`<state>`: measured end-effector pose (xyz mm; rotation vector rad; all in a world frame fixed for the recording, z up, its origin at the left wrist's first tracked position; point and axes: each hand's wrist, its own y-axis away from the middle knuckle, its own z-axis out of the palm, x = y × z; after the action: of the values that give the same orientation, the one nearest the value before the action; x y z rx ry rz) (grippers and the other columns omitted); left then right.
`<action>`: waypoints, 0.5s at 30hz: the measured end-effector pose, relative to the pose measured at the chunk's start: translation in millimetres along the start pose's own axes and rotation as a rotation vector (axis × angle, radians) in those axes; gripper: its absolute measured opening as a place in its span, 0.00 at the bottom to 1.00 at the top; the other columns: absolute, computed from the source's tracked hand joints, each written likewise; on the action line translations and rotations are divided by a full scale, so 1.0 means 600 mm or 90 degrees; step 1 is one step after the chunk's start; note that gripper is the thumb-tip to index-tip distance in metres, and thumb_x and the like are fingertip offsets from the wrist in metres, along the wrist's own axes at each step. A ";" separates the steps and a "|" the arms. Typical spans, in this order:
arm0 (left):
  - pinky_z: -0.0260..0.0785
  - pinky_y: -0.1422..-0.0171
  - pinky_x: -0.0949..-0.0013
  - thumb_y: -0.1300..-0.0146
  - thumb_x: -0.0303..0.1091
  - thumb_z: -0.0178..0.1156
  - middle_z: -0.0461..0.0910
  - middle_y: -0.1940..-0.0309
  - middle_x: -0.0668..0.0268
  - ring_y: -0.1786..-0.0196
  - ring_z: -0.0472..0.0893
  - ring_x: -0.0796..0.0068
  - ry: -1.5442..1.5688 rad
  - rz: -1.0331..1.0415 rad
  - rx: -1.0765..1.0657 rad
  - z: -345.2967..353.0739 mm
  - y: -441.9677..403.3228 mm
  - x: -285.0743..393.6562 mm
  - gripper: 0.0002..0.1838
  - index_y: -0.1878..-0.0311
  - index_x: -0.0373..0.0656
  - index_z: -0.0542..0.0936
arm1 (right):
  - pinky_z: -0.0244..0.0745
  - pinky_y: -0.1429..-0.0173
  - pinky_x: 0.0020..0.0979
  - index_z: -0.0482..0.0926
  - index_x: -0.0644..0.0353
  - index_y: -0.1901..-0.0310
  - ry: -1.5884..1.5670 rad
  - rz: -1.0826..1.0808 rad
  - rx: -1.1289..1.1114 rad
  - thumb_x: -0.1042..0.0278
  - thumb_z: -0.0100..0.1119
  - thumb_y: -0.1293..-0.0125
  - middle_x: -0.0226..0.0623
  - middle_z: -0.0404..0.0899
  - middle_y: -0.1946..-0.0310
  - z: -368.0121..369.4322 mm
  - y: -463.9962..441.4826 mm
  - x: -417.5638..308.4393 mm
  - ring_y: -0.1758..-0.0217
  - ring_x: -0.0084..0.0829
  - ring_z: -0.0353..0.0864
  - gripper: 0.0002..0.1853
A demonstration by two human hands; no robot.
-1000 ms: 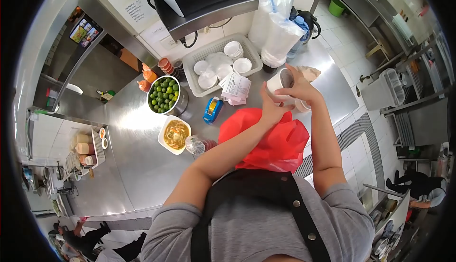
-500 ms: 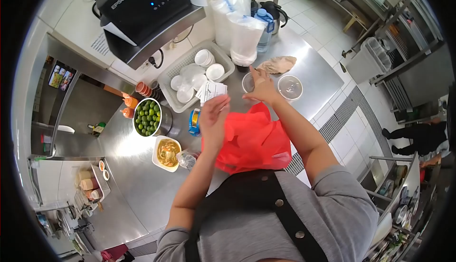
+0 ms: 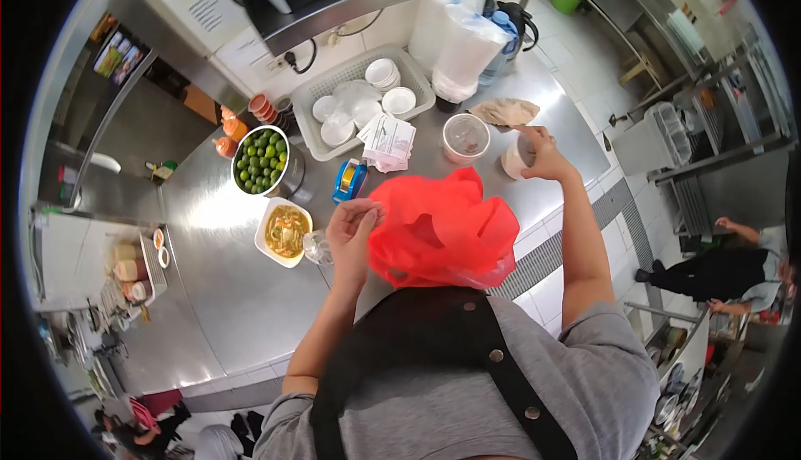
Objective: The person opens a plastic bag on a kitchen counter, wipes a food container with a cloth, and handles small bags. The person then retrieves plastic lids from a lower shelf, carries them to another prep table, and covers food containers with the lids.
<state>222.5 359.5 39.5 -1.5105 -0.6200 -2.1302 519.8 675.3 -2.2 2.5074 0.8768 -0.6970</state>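
Note:
A red plastic bag (image 3: 442,231) stands bunched up on the steel counter in front of me. My left hand (image 3: 352,231) is at its left side, fingers curled together, the tips pinched at the bag's edge. Farther right, my right hand (image 3: 546,155) grips a clear round lidded container (image 3: 515,160), fingers and thumb around its top and side; the container looks slightly tilted. Another lidded container (image 3: 465,138) with reddish contents sits just behind the bag. Printed receipts (image 3: 390,141) and a blue tape dispenser (image 3: 350,180) lie behind my left hand.
A bowl of noodle soup (image 3: 285,232) and a pot of green limes (image 3: 260,161) stand at left. Behind are a grey basket (image 3: 310,139) of white cups, rolled plastic bags (image 3: 471,47) and a beige cloth (image 3: 504,112). A co-worker (image 3: 717,276) is at far right.
My right hand has moved right, from the nearer container to the other, and now grips it. My left hand has come down from the receipts to the bag's edge. The view has shifted.

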 end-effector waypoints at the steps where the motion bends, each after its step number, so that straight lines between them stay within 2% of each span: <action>1: 0.76 0.46 0.70 0.35 0.19 0.53 0.80 0.58 0.58 0.54 0.81 0.72 -0.003 0.006 -0.016 0.009 0.002 0.008 0.07 0.54 0.32 0.74 | 0.61 0.31 0.46 0.61 0.35 0.32 -0.024 0.005 0.003 0.64 0.73 0.65 0.49 0.56 0.33 -0.018 0.006 -0.006 0.30 0.53 0.57 0.52; 4: 0.76 0.47 0.70 0.35 0.21 0.54 0.81 0.60 0.59 0.56 0.82 0.72 -0.010 0.013 -0.037 0.021 0.006 0.021 0.06 0.55 0.33 0.74 | 0.64 0.32 0.45 0.61 0.39 0.32 -0.099 -0.054 0.030 0.63 0.72 0.62 0.50 0.64 0.36 -0.084 0.028 -0.034 0.34 0.48 0.65 0.49; 7: 0.76 0.47 0.71 0.34 0.20 0.54 0.80 0.59 0.59 0.55 0.81 0.73 -0.021 0.003 -0.055 0.015 0.001 0.013 0.06 0.55 0.33 0.74 | 0.75 0.43 0.43 0.60 0.46 0.31 -0.073 0.025 0.015 0.56 0.69 0.55 0.52 0.72 0.42 -0.137 0.044 -0.086 0.42 0.45 0.74 0.46; 10: 0.76 0.48 0.71 0.34 0.21 0.55 0.80 0.60 0.59 0.56 0.81 0.73 -0.032 -0.006 -0.059 0.014 -0.001 0.005 0.06 0.55 0.33 0.74 | 0.82 0.58 0.42 0.59 0.52 0.31 -0.014 0.347 -0.049 0.44 0.65 0.52 0.53 0.74 0.45 -0.173 0.052 -0.183 0.48 0.46 0.79 0.47; 11: 0.76 0.48 0.72 0.34 0.21 0.55 0.80 0.60 0.59 0.56 0.81 0.73 -0.026 -0.005 -0.063 0.015 -0.001 0.006 0.06 0.56 0.33 0.74 | 0.83 0.68 0.40 0.60 0.58 0.33 0.007 0.377 -0.046 0.37 0.61 0.52 0.53 0.73 0.44 -0.170 0.044 -0.174 0.50 0.45 0.80 0.49; 15: 0.75 0.50 0.72 0.35 0.21 0.55 0.81 0.61 0.59 0.58 0.81 0.74 -0.024 0.035 -0.084 0.019 0.004 0.011 0.06 0.56 0.33 0.75 | 0.83 0.70 0.39 0.61 0.64 0.36 -0.031 0.479 -0.075 0.37 0.60 0.51 0.53 0.70 0.42 -0.157 0.006 -0.159 0.51 0.47 0.80 0.47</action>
<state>230.2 363.8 49.4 -1.6218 -0.4536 -2.1421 487.9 676.4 127.9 2.4259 -0.0746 -0.4243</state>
